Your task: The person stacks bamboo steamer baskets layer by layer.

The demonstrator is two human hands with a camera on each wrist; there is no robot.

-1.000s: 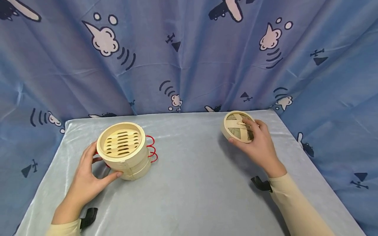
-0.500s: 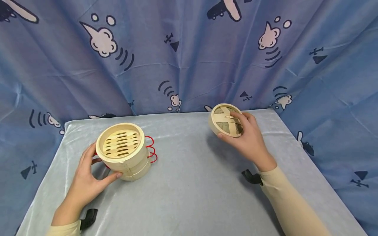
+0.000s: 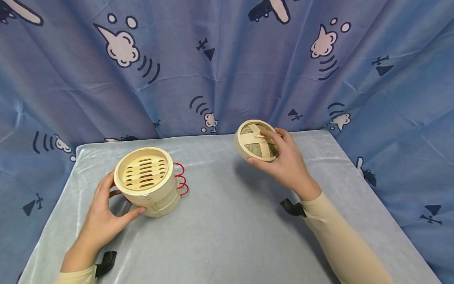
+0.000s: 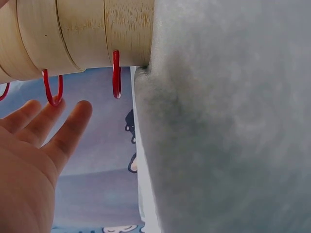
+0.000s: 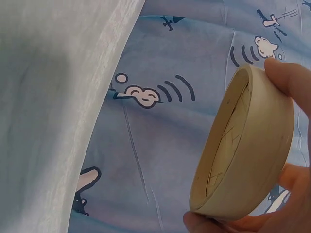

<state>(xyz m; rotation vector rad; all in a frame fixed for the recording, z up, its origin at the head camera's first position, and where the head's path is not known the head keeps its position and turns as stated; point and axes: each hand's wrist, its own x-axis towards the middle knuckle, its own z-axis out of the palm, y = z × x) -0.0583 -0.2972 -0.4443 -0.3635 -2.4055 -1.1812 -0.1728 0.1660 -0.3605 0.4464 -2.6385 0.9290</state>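
Note:
In the head view a bamboo steamer [image 3: 156,199] of stacked tiers stands on the left of the table, its slatted top tier [image 3: 146,173] uncovered. Red loop handles [image 3: 181,182] stick out from its sides. My left hand [image 3: 101,219] holds the steamer from the left, thumb against its front and fingers at its left side. A fingertip meets a red loop [image 4: 59,92] in the left wrist view. My right hand [image 3: 285,159] grips a round woven bamboo lid [image 3: 253,140] above the table, tilted. The lid's hollow underside [image 5: 228,141] shows in the right wrist view.
A pale grey cloth covers the table [image 3: 213,236]. Behind it and along both sides hangs a blue patterned curtain [image 3: 227,59]. Black wrist straps [image 3: 293,207] are on both forearms.
My right hand has carried the lid leftward and slightly up, toward the middle of the table. The left hand and the steamer keep their places.

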